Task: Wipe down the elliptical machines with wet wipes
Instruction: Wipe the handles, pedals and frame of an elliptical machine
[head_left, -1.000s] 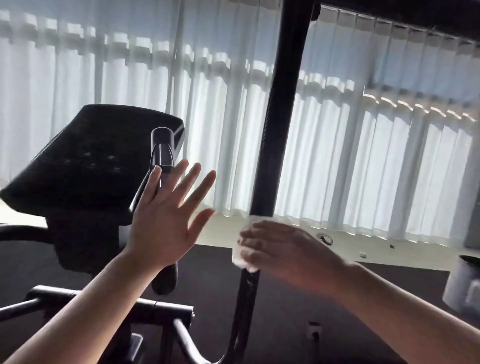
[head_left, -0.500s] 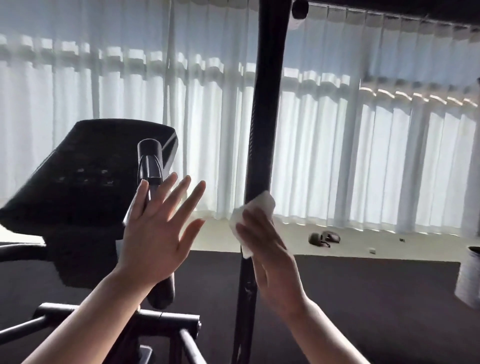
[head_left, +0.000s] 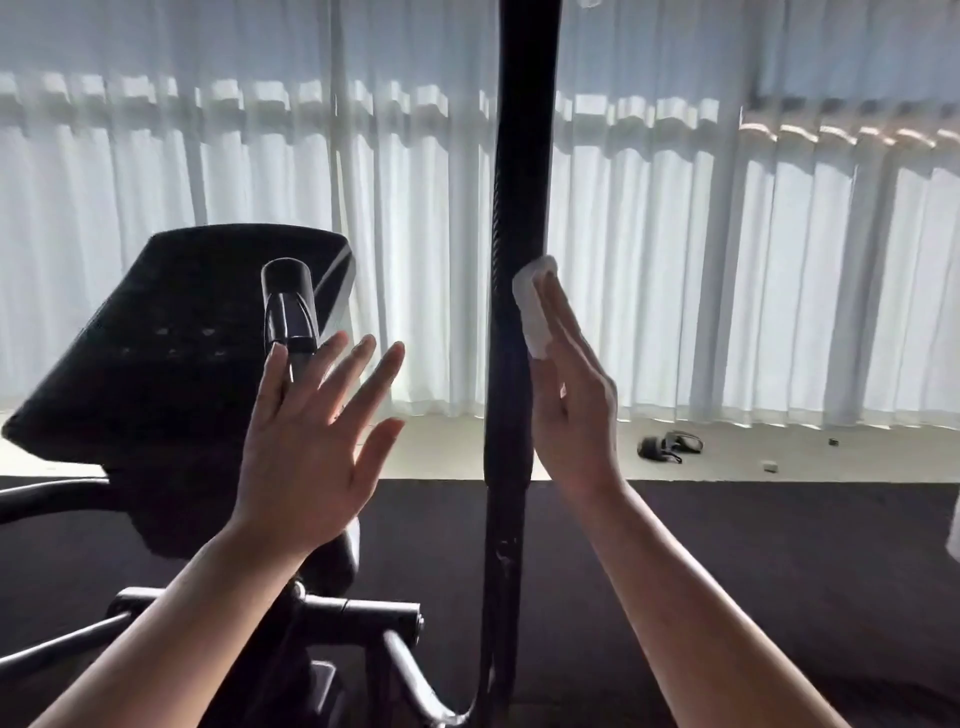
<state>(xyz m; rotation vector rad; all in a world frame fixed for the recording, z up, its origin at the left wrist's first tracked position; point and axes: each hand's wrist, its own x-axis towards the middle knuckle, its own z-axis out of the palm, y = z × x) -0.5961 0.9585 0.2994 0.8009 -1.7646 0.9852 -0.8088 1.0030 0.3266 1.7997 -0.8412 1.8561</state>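
A tall black handlebar pole (head_left: 519, 182) of the elliptical machine rises through the middle of the view. My right hand (head_left: 574, 410) presses a folded white wet wipe (head_left: 532, 312) against the pole's right side with straight fingers. My left hand (head_left: 306, 441) hovers with its fingers spread, in front of a short black handle (head_left: 288, 306); I cannot tell whether it touches the handle. The black console (head_left: 171, 338) sits at the left, tilted back.
White curtains (head_left: 727, 260) cover the window wall behind. A dark pair of sandals (head_left: 670, 446) lies on the pale floor strip past the black mat (head_left: 753, 571). Black frame bars (head_left: 363, 608) cross low at the left. A white object shows at the right edge (head_left: 955, 530).
My right hand has slid the wipe up the pole, from low on it to higher, and turned from gripping over it to pressing flat on its right side. The left hand stays spread.
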